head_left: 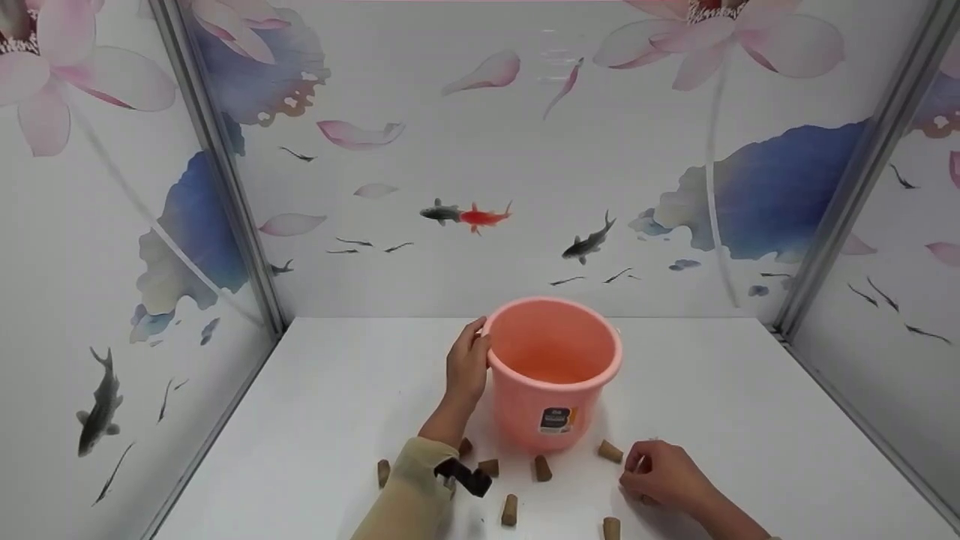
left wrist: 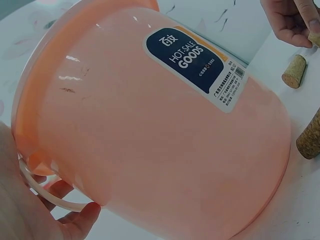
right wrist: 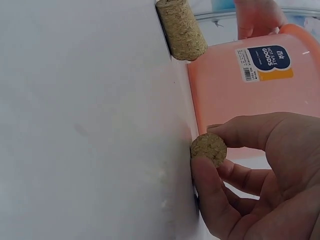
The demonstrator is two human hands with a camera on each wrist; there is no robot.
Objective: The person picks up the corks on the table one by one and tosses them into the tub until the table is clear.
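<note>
A pink bucket (head_left: 517, 405) stands upright on the white table, a dark label on its front. My left hand (head_left: 466, 367) grips its handle (left wrist: 60, 202) at the left side of the rim, fingers curled round it in the left wrist view. Low at the table, right of the bucket, my right hand (head_left: 664, 476) pinches a cork (right wrist: 209, 149) between thumb and fingers; in the head view that cork is mostly hidden by the fingers. Just left of this hand another cork (head_left: 610, 451) lies on its side.
Several more corks lie in front of the bucket, among them one cork (head_left: 542, 469) near its base, one (head_left: 509, 510) closer to me and one (head_left: 611, 528) at the bottom edge. Another (head_left: 383, 473) is left of my left sleeve. Printed panels (head_left: 465, 277) enclose the table (head_left: 322, 390).
</note>
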